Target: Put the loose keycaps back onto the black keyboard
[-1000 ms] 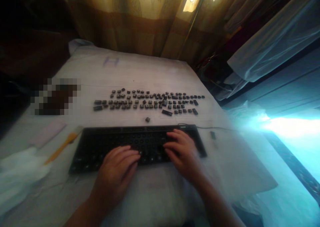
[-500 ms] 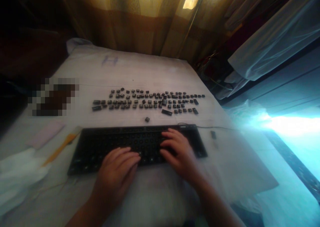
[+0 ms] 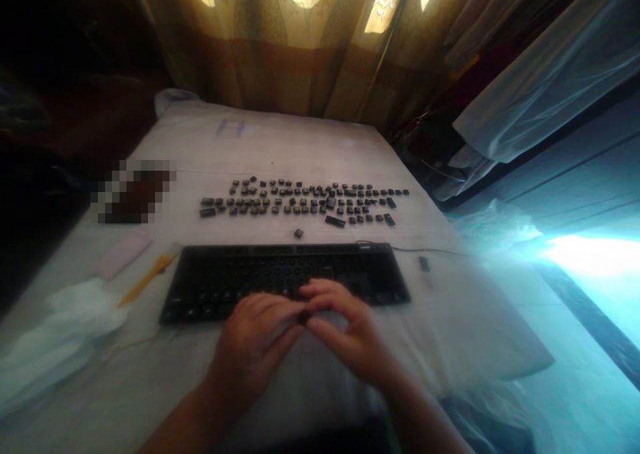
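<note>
A black keyboard (image 3: pixel 270 267) lies across the table in front of me. My left hand (image 3: pixel 260 334) and my right hand (image 3: pixel 345 327) meet at its near edge, fingertips pinched together around a small dark piece (image 3: pixel 304 316), which is mostly hidden and blurred. Behind the keyboard, loose black keycaps (image 3: pixel 260 202) lie in several rows. One single keycap (image 3: pixel 299 233) sits apart, between those rows and the keyboard. A longer keycap (image 3: pixel 335 221) rests at the near side of the rows.
On the left of the pale table (image 3: pixel 310 147) are a pink block (image 3: pixel 123 255), an orange-handled tool (image 3: pixel 145 281), crumpled white plastic (image 3: pixel 65 327) and a pixelated dark object (image 3: pixel 135 197). A small dark piece (image 3: pixel 424 264) lies right of the keyboard, near its cable.
My hands have come together from apart over the keyboard to its near edge, fingertips now meeting around a small dark piece. The camera view has shifted slightly.
</note>
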The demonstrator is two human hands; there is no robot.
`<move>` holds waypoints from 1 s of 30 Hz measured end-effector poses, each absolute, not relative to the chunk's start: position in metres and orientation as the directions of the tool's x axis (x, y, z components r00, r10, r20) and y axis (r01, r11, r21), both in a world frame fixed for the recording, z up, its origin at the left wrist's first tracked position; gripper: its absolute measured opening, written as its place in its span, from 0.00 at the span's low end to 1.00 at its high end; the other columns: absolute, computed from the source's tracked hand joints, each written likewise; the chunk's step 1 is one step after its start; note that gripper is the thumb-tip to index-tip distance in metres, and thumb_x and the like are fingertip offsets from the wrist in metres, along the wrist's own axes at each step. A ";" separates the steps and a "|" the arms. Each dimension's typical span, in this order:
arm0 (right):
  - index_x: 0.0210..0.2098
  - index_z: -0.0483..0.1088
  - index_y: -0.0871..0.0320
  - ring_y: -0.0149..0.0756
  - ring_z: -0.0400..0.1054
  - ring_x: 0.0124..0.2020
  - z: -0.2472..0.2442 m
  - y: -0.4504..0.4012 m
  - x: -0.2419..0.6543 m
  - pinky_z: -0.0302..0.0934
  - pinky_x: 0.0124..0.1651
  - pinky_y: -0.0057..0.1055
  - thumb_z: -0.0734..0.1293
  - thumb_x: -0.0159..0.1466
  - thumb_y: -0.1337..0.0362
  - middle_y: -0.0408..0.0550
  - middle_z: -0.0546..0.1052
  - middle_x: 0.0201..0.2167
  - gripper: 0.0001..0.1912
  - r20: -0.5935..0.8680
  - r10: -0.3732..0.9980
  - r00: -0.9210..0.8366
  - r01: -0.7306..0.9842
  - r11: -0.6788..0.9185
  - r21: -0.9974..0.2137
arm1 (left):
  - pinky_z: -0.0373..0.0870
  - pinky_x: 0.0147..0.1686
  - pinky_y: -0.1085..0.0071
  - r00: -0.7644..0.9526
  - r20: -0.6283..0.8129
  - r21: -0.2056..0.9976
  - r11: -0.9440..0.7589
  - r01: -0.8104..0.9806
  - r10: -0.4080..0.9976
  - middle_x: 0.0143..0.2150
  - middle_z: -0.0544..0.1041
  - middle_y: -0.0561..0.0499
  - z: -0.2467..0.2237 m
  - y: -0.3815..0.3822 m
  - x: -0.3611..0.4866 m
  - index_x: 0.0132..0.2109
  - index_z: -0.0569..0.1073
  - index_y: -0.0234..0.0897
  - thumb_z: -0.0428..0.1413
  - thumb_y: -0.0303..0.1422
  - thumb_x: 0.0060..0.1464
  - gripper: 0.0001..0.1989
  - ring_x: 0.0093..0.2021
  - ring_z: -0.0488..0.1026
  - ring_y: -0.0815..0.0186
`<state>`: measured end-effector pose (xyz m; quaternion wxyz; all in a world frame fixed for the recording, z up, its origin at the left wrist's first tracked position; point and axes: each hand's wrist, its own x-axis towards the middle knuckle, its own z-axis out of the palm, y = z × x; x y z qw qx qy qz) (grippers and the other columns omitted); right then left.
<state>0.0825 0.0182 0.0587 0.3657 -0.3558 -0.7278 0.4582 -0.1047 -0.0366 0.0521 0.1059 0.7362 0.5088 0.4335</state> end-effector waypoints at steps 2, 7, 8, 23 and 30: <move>0.38 0.78 0.52 0.43 0.73 0.53 0.059 0.016 0.082 0.67 0.57 0.42 0.71 0.62 0.66 0.50 0.81 0.46 0.05 0.227 0.858 -0.460 0.169 0.336 -0.927 | 0.73 0.40 0.68 0.074 0.519 0.625 -0.437 0.646 0.852 0.38 0.81 0.53 0.052 -0.039 -0.105 0.47 0.75 0.42 0.56 0.34 0.64 0.06 0.38 0.78 0.65; 0.37 0.79 0.52 0.37 0.76 0.41 0.059 0.010 0.081 0.71 0.46 0.34 0.70 0.63 0.69 0.46 0.82 0.36 0.07 0.320 0.867 -0.381 0.143 0.397 -0.906 | 0.74 0.42 0.67 0.053 0.509 0.597 -0.397 0.697 0.859 0.40 0.81 0.52 0.050 -0.044 -0.108 0.47 0.74 0.41 0.58 0.36 0.62 0.08 0.40 0.78 0.63; 0.37 0.80 0.52 0.37 0.76 0.39 0.059 0.009 0.081 0.71 0.45 0.34 0.70 0.63 0.69 0.46 0.82 0.35 0.07 0.321 0.864 -0.388 0.144 0.401 -0.905 | 0.75 0.42 0.67 0.056 0.514 0.593 -0.401 0.698 0.856 0.40 0.81 0.52 0.050 -0.044 -0.108 0.47 0.74 0.42 0.58 0.36 0.62 0.08 0.40 0.78 0.63; 0.33 0.80 0.54 0.33 0.72 0.30 0.053 0.002 0.085 0.63 0.33 0.28 0.68 0.61 0.65 0.44 0.80 0.28 0.06 0.049 0.909 -0.415 0.260 0.170 -0.951 | 0.78 0.39 0.73 0.118 0.476 0.622 -0.428 0.655 0.872 0.42 0.81 0.50 0.046 -0.045 -0.096 0.51 0.74 0.40 0.55 0.35 0.65 0.10 0.38 0.80 0.67; 0.34 0.80 0.54 0.35 0.74 0.33 0.055 0.004 0.088 0.65 0.36 0.30 0.67 0.62 0.62 0.45 0.81 0.30 0.09 -0.036 0.897 -0.441 0.198 0.058 -0.978 | 0.76 0.31 0.78 0.090 0.408 0.735 -0.385 0.558 0.909 0.38 0.79 0.53 0.047 -0.045 -0.096 0.49 0.74 0.42 0.57 0.32 0.62 0.08 0.31 0.77 0.71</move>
